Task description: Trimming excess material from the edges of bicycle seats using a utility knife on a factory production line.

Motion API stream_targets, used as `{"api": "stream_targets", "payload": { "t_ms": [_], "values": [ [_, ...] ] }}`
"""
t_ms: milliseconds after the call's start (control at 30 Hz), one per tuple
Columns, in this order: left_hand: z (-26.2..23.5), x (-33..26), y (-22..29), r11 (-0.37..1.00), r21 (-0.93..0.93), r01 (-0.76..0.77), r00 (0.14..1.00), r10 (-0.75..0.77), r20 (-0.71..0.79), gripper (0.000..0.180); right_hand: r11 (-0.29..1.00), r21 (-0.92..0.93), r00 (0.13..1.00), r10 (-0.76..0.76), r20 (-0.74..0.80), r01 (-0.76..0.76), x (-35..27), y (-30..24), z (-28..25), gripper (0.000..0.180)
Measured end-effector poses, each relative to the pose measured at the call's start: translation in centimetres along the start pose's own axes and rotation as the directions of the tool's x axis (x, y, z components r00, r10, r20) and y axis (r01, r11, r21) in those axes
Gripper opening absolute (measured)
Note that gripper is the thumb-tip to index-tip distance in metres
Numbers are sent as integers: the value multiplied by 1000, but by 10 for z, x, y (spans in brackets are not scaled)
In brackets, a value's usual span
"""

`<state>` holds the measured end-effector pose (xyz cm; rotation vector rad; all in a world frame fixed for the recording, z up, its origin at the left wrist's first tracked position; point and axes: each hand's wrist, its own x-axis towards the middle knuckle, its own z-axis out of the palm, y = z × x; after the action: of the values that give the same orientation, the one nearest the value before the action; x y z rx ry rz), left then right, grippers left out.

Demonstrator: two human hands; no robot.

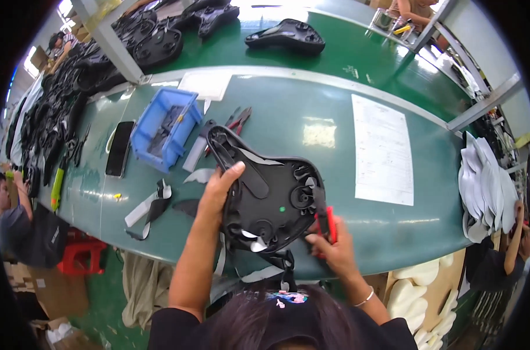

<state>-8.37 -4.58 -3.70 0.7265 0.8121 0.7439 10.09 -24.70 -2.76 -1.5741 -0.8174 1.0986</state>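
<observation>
A black bicycle saddle [276, 201] is held underside up over the near edge of the green table, its narrow nose pointing away to the left. My left hand [218, 189] grips its left rim, with the thumb lying over the edge. In my right hand [338, 248] is a red-handled tool [329, 224], closed in the fingers against the saddle's right rim; its working end is hidden. Loose black and pale trimmed strips [273, 271] hang below the saddle. More cut strips [148, 210] lie to the left. Behind the nose rests a pair of red-handled pliers [240, 121].
A blue bin [165, 131] with dark pieces and a phone [120, 149] lie on the left. A paper sheet [383, 149] is on the right. Piled saddles [154, 46] fill the far left; another saddle [285, 36] sits beyond the metal rail [311, 76]. Co-workers are at both sides.
</observation>
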Motion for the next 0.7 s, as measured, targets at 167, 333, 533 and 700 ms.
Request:
{"api": "stream_targets", "payload": {
  "t_ms": [167, 333, 533, 700],
  "values": [
    [0, -11, 53, 949, 311, -58, 994, 27, 104, 62, 824, -400, 912, -402, 87, 402, 25, -21, -30, 53],
    [39, -4, 79, 848, 525, -66, 982, -39, 187, 49, 177, -674, 657, -495, 568, 717, 51, -66, -42, 65],
    [30, -4, 69, 836, 541, -85, 981, -24, 192, 37, 376, -807, 878, -338, 339, 456, 5, -5, -29, 64],
    [19, -38, 48, 888, 449, -104, 989, 138, -44, 43, 778, -603, 980, -197, 38, 180, -55, 4, 19, 63]
  ]
}}
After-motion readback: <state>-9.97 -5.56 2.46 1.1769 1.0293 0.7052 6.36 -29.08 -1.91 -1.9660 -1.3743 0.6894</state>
